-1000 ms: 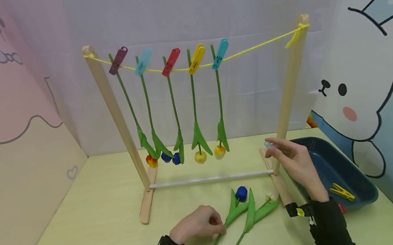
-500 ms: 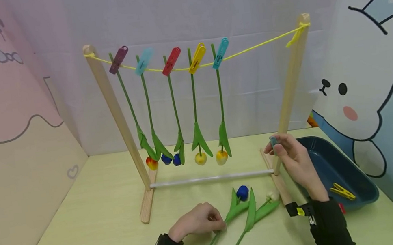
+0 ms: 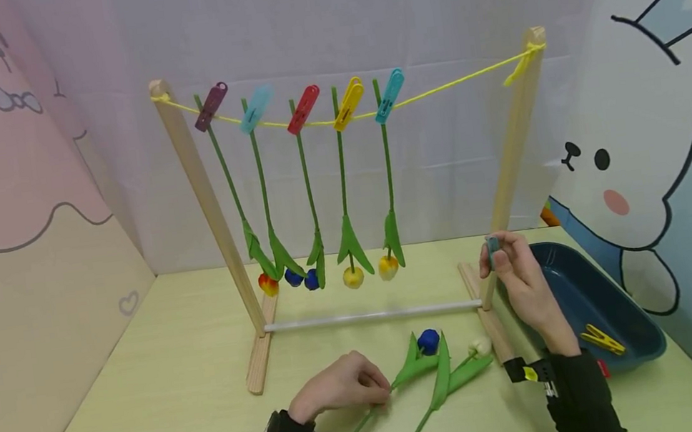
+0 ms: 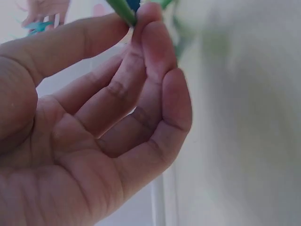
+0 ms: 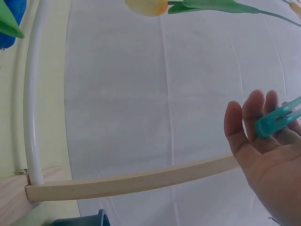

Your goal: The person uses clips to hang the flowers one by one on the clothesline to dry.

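Observation:
My left hand (image 3: 344, 388) pinches the green stem of a blue artificial tulip (image 3: 428, 342) between thumb and fingertips, low over the table. Beside it lies a white tulip (image 3: 480, 348), its leaves overlapping the blue one. In the left wrist view the pinched stem (image 4: 122, 10) shows at the fingertips. My right hand (image 3: 526, 287) holds a teal clothespin (image 3: 493, 250) in its fingers, near the right post. The right wrist view shows this clothespin (image 5: 277, 118) lying across the fingers. Several tulips hang head down from a yellow string (image 3: 453, 81), each under a clothespin such as the red one (image 3: 303, 109).
A wooden frame with a left post (image 3: 205, 204), a right post (image 3: 515, 145) and a white crossbar (image 3: 371, 316) holds the string. At the right, a dark blue basin (image 3: 650, 344) contains a yellow clothespin (image 3: 602, 339). A white cloth (image 3: 443, 161) hangs behind.
My right hand has drawn back slightly to the right, turning the teal clothespin upright in its fingers. My left hand has shifted a little left and up with the stem.

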The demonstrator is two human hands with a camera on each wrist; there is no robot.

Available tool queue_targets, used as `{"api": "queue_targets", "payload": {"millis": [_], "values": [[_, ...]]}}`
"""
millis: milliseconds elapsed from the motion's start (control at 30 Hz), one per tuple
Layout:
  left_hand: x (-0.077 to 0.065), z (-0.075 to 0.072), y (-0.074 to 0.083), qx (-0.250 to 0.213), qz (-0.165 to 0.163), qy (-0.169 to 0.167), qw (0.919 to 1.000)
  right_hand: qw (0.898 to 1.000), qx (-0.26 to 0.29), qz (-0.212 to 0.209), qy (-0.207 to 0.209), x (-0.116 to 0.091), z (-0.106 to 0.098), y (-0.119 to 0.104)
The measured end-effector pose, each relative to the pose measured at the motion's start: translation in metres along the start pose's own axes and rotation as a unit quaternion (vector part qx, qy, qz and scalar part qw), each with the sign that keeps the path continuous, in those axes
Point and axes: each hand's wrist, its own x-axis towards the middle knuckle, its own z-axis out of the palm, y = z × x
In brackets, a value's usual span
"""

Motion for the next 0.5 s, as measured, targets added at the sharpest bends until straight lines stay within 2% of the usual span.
{"api": "queue_targets", "payload": {"millis": [300, 500], "values": [[-0.010, -0.015, 0.002, -0.098, 0.004, -0.023, 0.9949, 1.000, 0.016, -0.006, 0.001, 0.001, -0.001, -0.001], [-0.010, -0.019, 0.001, -0.125, 0.047, -0.047, 0.9899, 1.000, 0.017, 0.003, 0.004, 0.001, -0.001, -0.002]]}}
